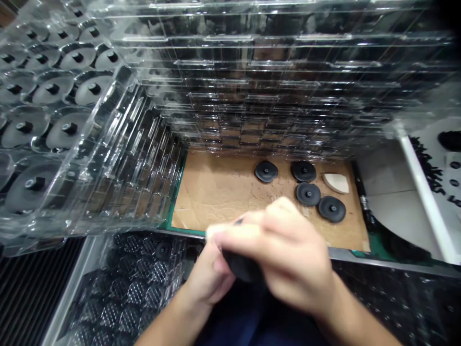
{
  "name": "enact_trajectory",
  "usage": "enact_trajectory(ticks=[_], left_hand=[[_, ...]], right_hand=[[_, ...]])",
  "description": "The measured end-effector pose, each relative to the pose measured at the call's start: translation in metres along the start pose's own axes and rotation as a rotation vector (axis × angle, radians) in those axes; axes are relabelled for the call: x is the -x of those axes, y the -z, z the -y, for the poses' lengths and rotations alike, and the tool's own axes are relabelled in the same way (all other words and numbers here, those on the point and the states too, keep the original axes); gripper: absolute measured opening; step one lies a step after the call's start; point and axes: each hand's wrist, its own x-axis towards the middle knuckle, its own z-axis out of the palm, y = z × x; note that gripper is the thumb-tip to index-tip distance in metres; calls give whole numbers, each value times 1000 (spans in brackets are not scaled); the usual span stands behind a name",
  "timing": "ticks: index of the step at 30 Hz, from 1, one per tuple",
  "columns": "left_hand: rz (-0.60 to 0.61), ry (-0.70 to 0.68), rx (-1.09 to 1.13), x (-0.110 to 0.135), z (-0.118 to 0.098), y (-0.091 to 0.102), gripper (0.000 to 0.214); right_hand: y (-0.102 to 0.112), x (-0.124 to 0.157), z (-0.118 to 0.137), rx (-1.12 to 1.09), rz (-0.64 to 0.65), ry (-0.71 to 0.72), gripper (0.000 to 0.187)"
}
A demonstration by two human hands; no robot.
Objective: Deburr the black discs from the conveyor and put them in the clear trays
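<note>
Closest to the camera, the left hand [207,274] and the right hand [288,254] meet over a black disc [242,265], which sits between them just above the person's dark lap, partly hidden and blurred by motion. The right fingers [273,230] are pressed together and curl across the top of the disc, while the left fingers look curled under its other side, though how they lie exactly cannot be told. A pale blurred patch [216,231] at the fingertips may be a white wipe or just glare. Holding the disc between both hands like this seems a sound way to keep it steady, with the fingers kept close so it cannot twist free. Just to the left, a clear blister tray [137,288] holds rows of dark pieces, including a black disc in a pocket [163,250]. Beyond the hands, a brown cardboard sheet [223,192] on a green mat [182,226] carries 4 black discs [308,194] and a white wedge-shaped piece [336,182]. Stacks of clear plastic trays [273,72] rise behind and to the left of the cardboard, with more black discs showing through their pockets. A white rail [425,192] runs along the right side.
</note>
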Motion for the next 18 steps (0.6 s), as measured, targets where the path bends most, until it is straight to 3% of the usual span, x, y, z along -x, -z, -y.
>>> enact_trajectory(ticks=[4, 9, 12, 15, 16, 18], left_hand=[[39, -34, 209, 0, 3, 9, 58], [49, -34, 259, 0, 4, 14, 61], [25, -23, 246, -1, 3, 10, 61], [13, -9, 223, 0, 1, 3, 58], [14, -5, 208, 1, 0, 1, 55], [21, 2, 174, 3, -1, -1, 47]], right_hand=[[-8, 22, -40, 40, 4, -462, 22], [-39, 74, -73, 11, 86, -571, 21], [-35, 74, -63, 24, 48, -626, 21], [-15, 46, -29, 59, -197, -623, 26], [-10, 36, -16, 75, -294, -552, 27], [-4, 19, 7, 59, -280, -320, 27]])
